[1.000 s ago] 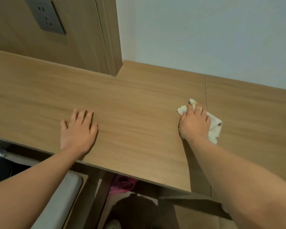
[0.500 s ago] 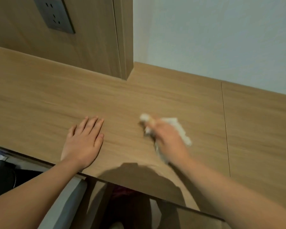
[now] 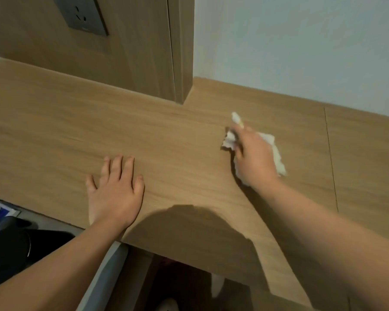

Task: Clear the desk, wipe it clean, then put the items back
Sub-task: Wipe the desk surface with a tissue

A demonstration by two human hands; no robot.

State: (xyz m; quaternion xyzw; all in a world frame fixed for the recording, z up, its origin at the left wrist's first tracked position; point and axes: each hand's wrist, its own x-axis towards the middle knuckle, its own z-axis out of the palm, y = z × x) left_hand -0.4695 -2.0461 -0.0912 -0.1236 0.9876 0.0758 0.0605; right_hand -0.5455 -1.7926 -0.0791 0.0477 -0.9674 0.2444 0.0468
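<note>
The bench is cleared and wiping seems underway, a cloth pressed by the right hand (grip blurred), the left hand laid flat; the items' return remains.

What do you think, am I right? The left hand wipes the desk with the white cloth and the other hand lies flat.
Not quite. In the head view the right hand wipes the desk with the white cloth, and the left hand lies flat.
</note>
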